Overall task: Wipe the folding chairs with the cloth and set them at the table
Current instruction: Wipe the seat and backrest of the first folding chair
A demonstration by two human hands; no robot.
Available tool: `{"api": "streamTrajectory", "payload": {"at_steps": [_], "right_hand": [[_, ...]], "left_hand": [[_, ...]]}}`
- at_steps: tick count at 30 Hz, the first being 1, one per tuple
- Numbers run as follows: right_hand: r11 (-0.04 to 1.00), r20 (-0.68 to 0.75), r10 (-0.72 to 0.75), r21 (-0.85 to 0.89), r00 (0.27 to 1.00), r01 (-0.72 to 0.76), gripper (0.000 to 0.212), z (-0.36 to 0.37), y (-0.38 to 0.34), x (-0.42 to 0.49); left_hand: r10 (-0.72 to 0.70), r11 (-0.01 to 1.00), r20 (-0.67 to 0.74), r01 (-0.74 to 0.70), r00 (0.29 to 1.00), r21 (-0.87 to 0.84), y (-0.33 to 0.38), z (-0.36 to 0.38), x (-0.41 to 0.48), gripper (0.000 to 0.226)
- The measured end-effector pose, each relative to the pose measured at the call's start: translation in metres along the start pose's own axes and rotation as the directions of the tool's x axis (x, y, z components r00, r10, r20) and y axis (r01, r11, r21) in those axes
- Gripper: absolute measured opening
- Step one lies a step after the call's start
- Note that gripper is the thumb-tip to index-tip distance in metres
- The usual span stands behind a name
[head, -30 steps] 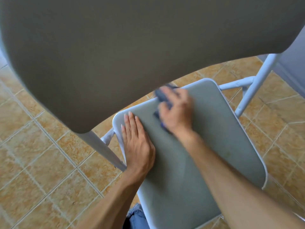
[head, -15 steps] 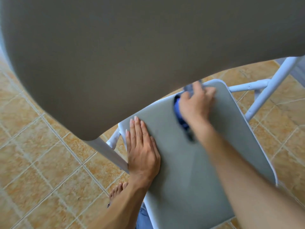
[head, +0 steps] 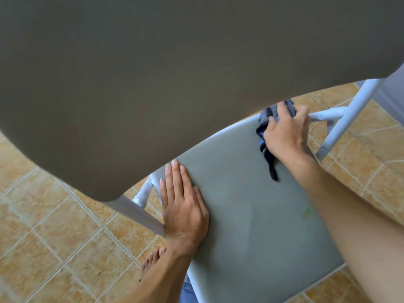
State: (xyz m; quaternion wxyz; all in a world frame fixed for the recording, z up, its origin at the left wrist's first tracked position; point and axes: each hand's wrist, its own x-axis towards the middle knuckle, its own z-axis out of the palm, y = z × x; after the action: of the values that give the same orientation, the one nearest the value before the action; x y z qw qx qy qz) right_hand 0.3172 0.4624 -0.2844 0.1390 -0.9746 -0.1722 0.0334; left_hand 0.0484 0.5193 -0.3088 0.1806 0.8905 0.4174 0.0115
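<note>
Looks mid-wipe on one folding chair (head: 175, 73), gripping the bunched cloth (head: 267, 119) in the right hand (head: 286, 133) at the seat's (head: 251, 215) one o'clock corner, bracing the left hand (head: 184, 204) flat at nine o'clock, setting at the table seemingly not yet begun.

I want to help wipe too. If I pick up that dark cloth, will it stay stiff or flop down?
Probably floppy: the cloth bunches under the right hand and a loose tail lies on the seat. Likely light too, since it crumples into one hand.
</note>
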Motion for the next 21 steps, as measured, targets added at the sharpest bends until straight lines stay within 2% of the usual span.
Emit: {"api": "streamTrajectory", "payload": {"at_steps": [1,2,3,4,5,6,8,9,10,12,14,15,16,18,20,21], "right_hand": [[0.997,-0.013,0.071,0.011,0.997,-0.071,0.042,0.002,-0.011,-0.008],[0.996,-0.016,0.076,0.041,0.997,-0.075,0.043,0.004,-0.027,-0.022],[0.996,0.006,-0.005,0.090,1.000,0.005,0.043,0.007,-0.045,-0.043],[0.977,0.057,-0.169,0.139,0.984,0.160,0.044,0.009,-0.062,-0.070],[0.926,0.123,-0.361,0.160,0.924,0.341,0.047,0.009,-0.076,-0.097],[0.852,0.196,-0.521,0.172,0.830,0.494,0.050,0.007,-0.084,-0.120],[0.732,0.277,-0.680,0.201,0.679,0.651,0.053,0.002,-0.079,-0.128],[0.708,0.271,-0.704,0.184,0.657,0.682,0.055,0.001,-0.069,-0.113],[0.723,0.260,-0.686,0.138,0.679,0.677,0.056,-0.001,-0.058,-0.094],[0.841,0.197,-0.531,0.004,0.824,0.541,0.055,-0.005,-0.032,-0.054],[0.964,0.119,-0.248,-0.070,0.961,0.257,0.054,-0.014,-0.005,-0.018],[0.992,0.092,-0.097,-0.070,0.991,0.104,0.055,-0.019,0.003,-0.006],[0.997,0.085,0.029,-0.079,0.996,-0.022,0.058,-0.023,0.006,0.001],[0.980,0.095,0.174,-0.110,0.980,-0.163,0.063,-0.023,0.003,-0.005],[0.983,0.094,0.184,0.002,0.978,-0.185,0.062,-0.015,-0.008,-0.036],[0.986,0.088,0.130,0.092,0.988,-0.138,0.063,-0.012,-0.014,-0.060]], "left_hand": [[-0.003,1.000,-0.003,0.003,1.000,0.003,0.000,0.000,0.000,0.058],[-0.006,1.000,-0.004,0.006,1.000,0.005,0.000,0.000,0.000,0.058],[-0.008,1.000,-0.004,0.008,1.000,0.007,-0.001,0.000,0.000,0.058],[-0.008,1.000,-0.001,0.008,1.000,0.013,-0.002,0.000,0.000,0.059],[-0.005,1.000,0.010,0.005,1.000,0.023,-0.004,0.001,-0.001,0.060],[0.004,0.999,0.024,-0.005,1.000,0.034,-0.005,0.002,-0.001,0.061],[0.017,0.999,0.024,-0.018,1.000,0.039,-0.006,0.003,-0.001,0.061],[0.013,0.999,0.010,-0.014,1.000,0.034,-0.005,0.003,-0.001,0.060],[0.008,0.999,-0.008,-0.008,1.000,0.031,-0.004,0.003,-0.001,0.058],[0.002,1.000,-0.037,-0.001,0.999,0.029,-0.001,0.002,0.000,0.057],[-0.001,1.000,-0.036,0.002,0.999,0.026,0.001,0.002,-0.001,0.057],[-0.001,1.000,-0.035,0.002,0.999,0.026,0.002,0.002,0.000,0.057],[0.000,1.000,-0.033,0.001,0.999,0.031,0.001,0.002,0.000,0.057],[0.002,0.999,-0.026,-0.001,1.000,0.040,0.000,0.002,0.000,0.057],[-0.014,0.999,-0.025,0.015,1.000,0.041,-0.001,0.001,0.000,0.057],[-0.020,0.999,-0.025,0.021,0.999,0.040,0.001,0.001,0.000,0.057]]}}
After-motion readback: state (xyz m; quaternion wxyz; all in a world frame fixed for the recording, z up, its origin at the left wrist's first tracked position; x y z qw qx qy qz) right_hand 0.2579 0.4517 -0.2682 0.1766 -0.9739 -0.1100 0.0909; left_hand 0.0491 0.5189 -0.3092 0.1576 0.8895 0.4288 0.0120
